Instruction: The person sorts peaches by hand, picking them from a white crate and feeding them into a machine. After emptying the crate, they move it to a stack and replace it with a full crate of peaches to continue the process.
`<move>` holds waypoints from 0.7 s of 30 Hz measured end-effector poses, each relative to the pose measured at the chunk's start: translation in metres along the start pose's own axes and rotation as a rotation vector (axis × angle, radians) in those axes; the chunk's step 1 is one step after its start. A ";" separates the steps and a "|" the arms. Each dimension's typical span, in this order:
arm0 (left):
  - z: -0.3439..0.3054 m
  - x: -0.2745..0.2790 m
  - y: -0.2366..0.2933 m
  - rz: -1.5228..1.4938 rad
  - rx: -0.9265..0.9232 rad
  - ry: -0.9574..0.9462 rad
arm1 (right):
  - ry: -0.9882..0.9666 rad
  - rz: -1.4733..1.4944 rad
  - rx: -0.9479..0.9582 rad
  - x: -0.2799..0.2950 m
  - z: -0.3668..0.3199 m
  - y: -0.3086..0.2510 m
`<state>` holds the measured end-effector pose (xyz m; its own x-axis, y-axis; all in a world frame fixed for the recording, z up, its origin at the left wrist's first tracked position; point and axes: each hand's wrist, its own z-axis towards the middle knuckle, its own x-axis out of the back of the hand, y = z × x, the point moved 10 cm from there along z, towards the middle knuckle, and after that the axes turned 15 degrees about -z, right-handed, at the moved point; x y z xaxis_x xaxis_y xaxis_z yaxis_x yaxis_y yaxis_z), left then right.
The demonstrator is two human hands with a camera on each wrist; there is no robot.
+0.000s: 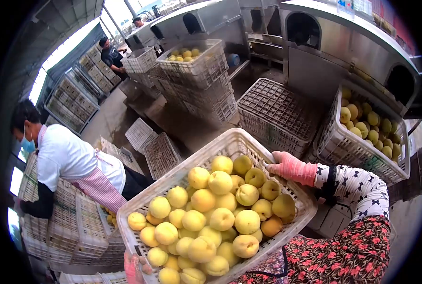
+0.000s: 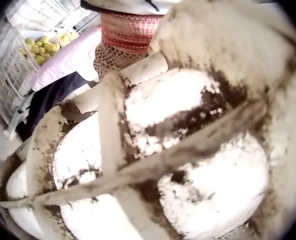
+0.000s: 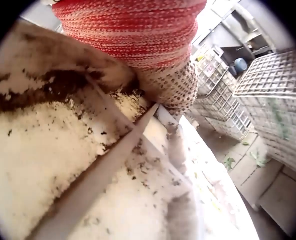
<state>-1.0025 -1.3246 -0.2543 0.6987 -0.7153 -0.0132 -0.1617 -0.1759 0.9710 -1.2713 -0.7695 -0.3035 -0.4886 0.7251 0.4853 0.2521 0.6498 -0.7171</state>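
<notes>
I have my left grip and right grip curled onto opposite ends of the crate between them, and should lift both evenly so the heaped yellow fruit stays in.

Looks like a fruit-packing shed. Lies under a dark roof and lets in daylight far beyond the left hand. Has steel machinery with dark openings ahead of the right hand, and a crate of yellow fruit just in front of that machinery. Holds stacked plastic crates beyond both hands and more to the left of the left one, near a masked person in a striped apron.
</notes>
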 end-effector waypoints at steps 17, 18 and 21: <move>0.235 -0.387 -0.016 0.116 0.151 -0.701 | 0.472 0.192 -0.185 0.173 0.063 0.084; 0.258 -0.411 -0.033 0.016 0.286 -0.793 | 0.488 0.249 -0.218 0.176 0.067 0.096; 0.304 -0.502 -0.028 0.074 0.299 -0.897 | 0.588 0.312 -0.301 0.196 0.075 0.093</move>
<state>-1.5604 -1.1658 -0.3470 -0.0968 -0.9626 -0.2530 -0.4429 -0.1860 0.8771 -1.4067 -0.5841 -0.3127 0.1514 0.8347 0.5296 0.5662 0.3659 -0.7386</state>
